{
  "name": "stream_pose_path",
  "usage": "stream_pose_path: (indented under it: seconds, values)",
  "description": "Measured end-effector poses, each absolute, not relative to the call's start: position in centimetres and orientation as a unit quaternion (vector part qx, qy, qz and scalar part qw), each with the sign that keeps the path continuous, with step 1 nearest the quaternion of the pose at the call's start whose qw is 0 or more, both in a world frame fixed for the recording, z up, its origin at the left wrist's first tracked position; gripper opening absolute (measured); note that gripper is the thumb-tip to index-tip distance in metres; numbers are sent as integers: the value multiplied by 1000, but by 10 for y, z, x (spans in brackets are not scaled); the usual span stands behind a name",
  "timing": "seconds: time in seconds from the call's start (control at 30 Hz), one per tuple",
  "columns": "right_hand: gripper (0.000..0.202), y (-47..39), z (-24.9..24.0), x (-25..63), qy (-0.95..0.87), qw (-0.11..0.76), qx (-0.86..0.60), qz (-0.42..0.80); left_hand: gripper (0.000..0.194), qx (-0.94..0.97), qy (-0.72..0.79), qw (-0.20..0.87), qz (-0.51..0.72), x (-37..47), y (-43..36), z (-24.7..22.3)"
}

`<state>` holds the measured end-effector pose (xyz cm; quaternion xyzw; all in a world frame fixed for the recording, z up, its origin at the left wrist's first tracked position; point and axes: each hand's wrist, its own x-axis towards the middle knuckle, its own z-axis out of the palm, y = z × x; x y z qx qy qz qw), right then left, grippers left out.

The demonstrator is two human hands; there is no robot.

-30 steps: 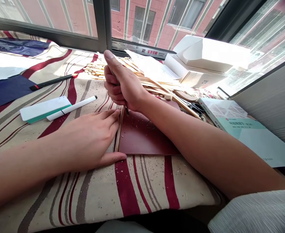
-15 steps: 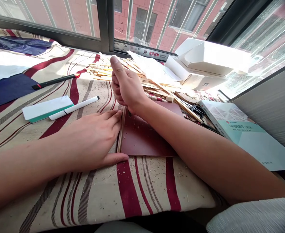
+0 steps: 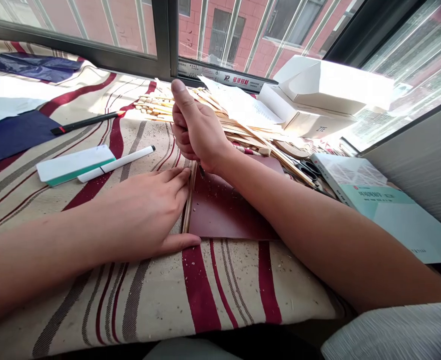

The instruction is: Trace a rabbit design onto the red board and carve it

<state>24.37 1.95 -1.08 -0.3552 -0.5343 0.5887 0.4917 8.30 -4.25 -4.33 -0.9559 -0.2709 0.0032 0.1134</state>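
A flat reddish-brown board (image 3: 231, 215) lies on the striped cloth, with wood crumbs on it. Along its left edge runs a thin wooden strip (image 3: 187, 215). My left hand (image 3: 152, 205) lies flat beside the strip, fingers together and stretched out, its thumb reaching to the board's near left corner. Over the board's far left part is my right hand (image 3: 199, 130), closed in a fist with the thumb up. A thin dark tool tip (image 3: 201, 171) pokes out below this fist; the rest of the tool is hidden in it.
Wooden sticks (image 3: 156, 107) are heaped behind my right hand, near a white box (image 3: 318, 120) by the window. Black scissors (image 3: 306, 170) and a book (image 3: 378, 200) are on the right. A white marker (image 3: 118, 162) and a black pencil (image 3: 88, 122) lie left.
The view has shifted slightly. My right fist tilts a little differently, and more of the dark tool tip shows beneath it. My left hand stays in place beside the strip.
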Motion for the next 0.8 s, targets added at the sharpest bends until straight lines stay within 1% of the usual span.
stream_pose_path:
  seconds: [0.07, 0.2, 0.27, 0.3, 0.37, 0.43, 0.47, 0.57, 0.63, 0.73, 0.77, 0.8]
  values:
    - [68, 15, -8, 240, -556, 479, -349, 583, 105, -955, -279, 97, 15, 85, -43, -40]
    - [68, 15, -7, 233, -627, 402, -337, 576, 101, -953, -294, 63, 45, 88, -43, -30]
    - [69, 20, -9, 231, -632, 373, -361, 576, 102, -951, -297, 57, 59, 90, -43, -27]
    - [69, 22, -10, 232, -612, 381, -387, 576, 103, -951, -297, 56, 65, 90, -43, -25]
    - [67, 26, -11, 234, -543, 428, -443, 571, 107, -952, -291, 59, 77, 92, -42, -23]
    - [64, 25, -10, 238, -503, 465, -454, 570, 109, -953, -283, 65, 81, 92, -42, -23]
    - [63, 22, -9, 241, -512, 461, -432, 582, 109, -954, -281, 66, 82, 92, -42, -23]
    - [61, 15, -5, 245, -576, 379, -324, 647, 104, -953, -286, 66, 72, 92, -43, -24]
    - [60, 15, -5, 246, -588, 365, -299, 657, 103, -953, -289, 66, 66, 91, -43, -25]
    - [64, 24, -10, 245, -567, 420, -361, 610, 106, -952, -287, 74, 80, 92, -43, -24]
    - [66, 29, -11, 246, -552, 427, -391, 601, 106, -951, -286, 76, 89, 92, -43, -24]
    - [68, 34, -13, 246, -534, 414, -419, 606, 107, -950, -286, 78, 95, 92, -43, -24]
